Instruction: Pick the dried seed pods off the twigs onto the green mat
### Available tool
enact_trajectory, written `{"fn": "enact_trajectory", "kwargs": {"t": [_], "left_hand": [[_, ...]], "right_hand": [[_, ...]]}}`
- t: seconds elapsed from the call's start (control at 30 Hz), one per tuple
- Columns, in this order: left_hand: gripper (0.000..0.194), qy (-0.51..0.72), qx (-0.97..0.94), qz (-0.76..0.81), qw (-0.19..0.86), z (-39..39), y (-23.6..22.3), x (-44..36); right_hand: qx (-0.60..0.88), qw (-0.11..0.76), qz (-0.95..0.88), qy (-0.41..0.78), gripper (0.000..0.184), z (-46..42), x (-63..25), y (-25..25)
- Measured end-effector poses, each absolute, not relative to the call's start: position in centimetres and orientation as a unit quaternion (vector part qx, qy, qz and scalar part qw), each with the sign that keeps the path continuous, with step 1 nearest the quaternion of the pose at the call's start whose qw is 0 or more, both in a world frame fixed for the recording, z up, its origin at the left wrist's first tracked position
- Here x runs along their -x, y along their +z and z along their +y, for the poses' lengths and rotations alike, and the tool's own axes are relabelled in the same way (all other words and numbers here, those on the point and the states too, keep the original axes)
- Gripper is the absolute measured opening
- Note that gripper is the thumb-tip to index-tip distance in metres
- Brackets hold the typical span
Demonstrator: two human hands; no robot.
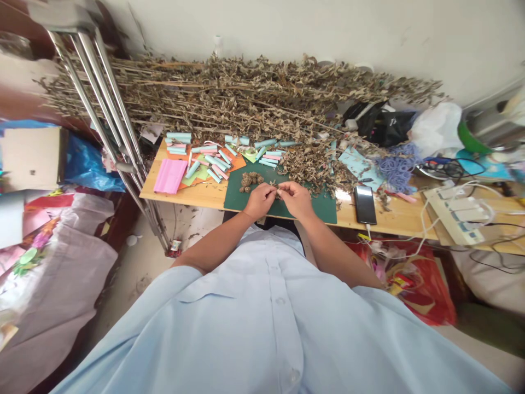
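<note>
Both hands meet over a dark green mat (pixel 320 210) on a wooden table (pixel 192 194). My left hand (pixel 259 200) and my right hand (pixel 296 198) pinch a small clump of dried leaves (pixel 278 191) between their fingertips. A little pile of rolled dried-leaf balls (pixel 250 180) lies on the mat just left of my hands. Loose dried leaves (pixel 309 164) are heaped behind my right hand. Several rolled paper tubes (pixel 213 156) in teal and pink lie at the back left, beside a pink paper sheet (pixel 169 175).
A long bundle of dried leafy stalks (pixel 229 98) fills the back of the table along the wall. A black phone (pixel 365 203) lies right of the mat, a white power strip (pixel 457 216) with cables further right. Metal crutches (pixel 110 120) lean at the left.
</note>
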State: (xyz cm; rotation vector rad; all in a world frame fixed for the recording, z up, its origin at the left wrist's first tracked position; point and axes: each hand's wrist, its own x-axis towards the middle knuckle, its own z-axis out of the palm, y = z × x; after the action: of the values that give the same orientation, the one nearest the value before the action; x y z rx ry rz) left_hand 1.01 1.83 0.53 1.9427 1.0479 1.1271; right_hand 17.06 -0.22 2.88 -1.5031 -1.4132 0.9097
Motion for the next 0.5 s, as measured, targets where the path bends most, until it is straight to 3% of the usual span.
{"fn": "enact_trajectory", "kwargs": {"t": [0.27,0.5], "left_hand": [[0.018,0.438,-0.733,0.406,0.325,1.7,0.8,-1.0],[0.016,0.433,-0.729,0.419,0.325,1.7,0.9,-1.0]], "right_hand": [[0.588,0.439,-0.576,0.359,0.039,0.0,-17.3,1.6],[0.591,0.441,-0.574,0.355,0.039,-0.2,-17.3,2.4]]}}
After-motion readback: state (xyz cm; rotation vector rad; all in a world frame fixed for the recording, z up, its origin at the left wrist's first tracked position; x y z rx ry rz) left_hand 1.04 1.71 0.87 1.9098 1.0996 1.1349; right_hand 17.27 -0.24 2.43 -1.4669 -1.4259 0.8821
